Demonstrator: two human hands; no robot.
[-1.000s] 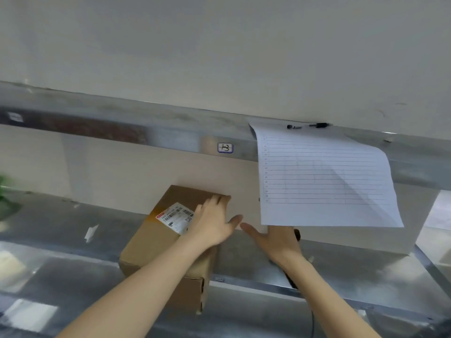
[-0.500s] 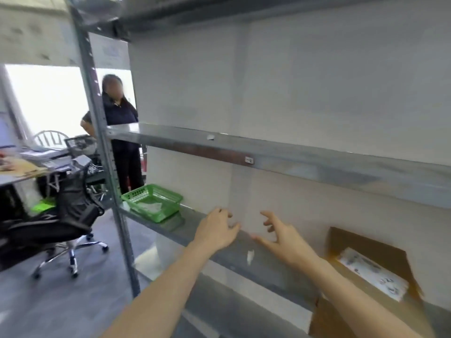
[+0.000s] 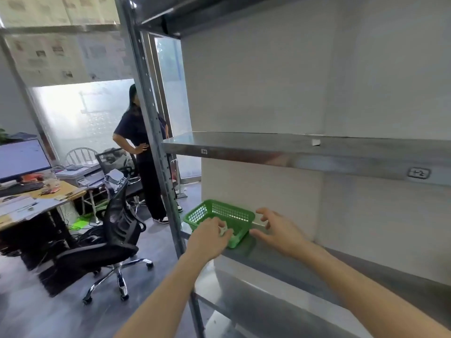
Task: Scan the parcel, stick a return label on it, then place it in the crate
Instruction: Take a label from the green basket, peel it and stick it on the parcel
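both hands reach the green basket (image 3: pixel 220 217) at the shelf's left end; left hand (image 3: pixel 207 241) pinches something small and white, right hand (image 3: pixel 278 231) spread, empty; parcel out of view; labelling and crating look undone.

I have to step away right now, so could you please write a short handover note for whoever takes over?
Left hand: reaching into the green basket, fingers on something small and white; grip unclear.
Right hand: open, empty, beside the basket's right end.
Basket sits at the left end of the metal shelf. The parcel is out of view.
Done: cannot tell from this view.
Left: presumably fetch the label, stick it on the parcel, then crate it.
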